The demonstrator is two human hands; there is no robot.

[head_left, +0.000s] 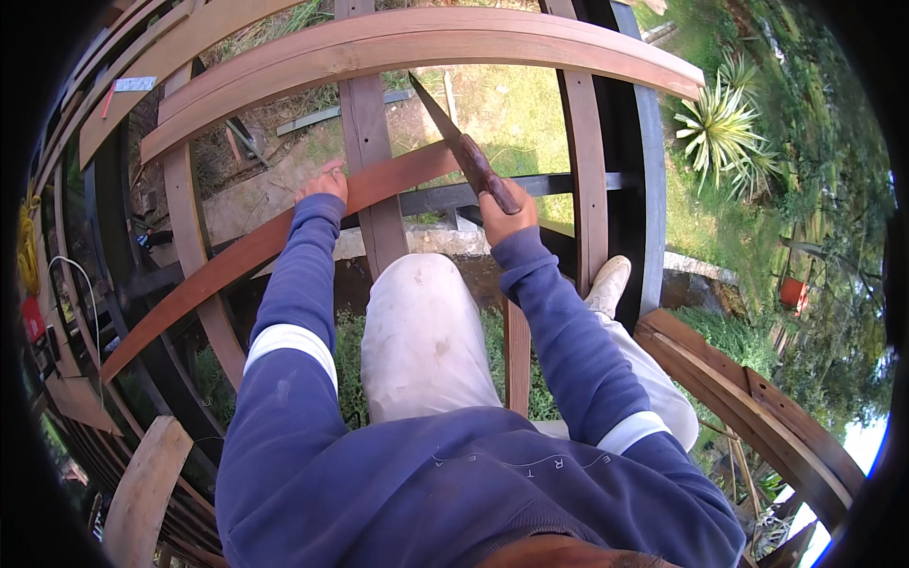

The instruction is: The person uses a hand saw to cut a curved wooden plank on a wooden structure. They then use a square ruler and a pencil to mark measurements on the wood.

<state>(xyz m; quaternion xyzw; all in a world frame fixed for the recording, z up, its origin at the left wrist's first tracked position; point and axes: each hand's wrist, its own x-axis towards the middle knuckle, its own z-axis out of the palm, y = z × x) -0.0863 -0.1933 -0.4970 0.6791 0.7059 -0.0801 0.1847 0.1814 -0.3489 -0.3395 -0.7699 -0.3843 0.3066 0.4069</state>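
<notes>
From the head view, our right hand (507, 216) is closed around the handle of a long knife (464, 147), whose blade points up and away, its tip reaching toward the broad top beam (417, 43). The knife's handle crosses the far end of a reddish plank (256, 248) that runs diagonally from lower left to upper right. Our left hand (324, 183) rests on the upper edge of this plank, fingers curled over it in a loose grip, just beside the upright post (365, 142). Our knee (417, 322) in pale trousers sits between our blue sleeves. Our shoe (608, 284) rests beside another post (582, 170) on the right. Grass and a spiky plant (724, 128) lie below.
</notes>
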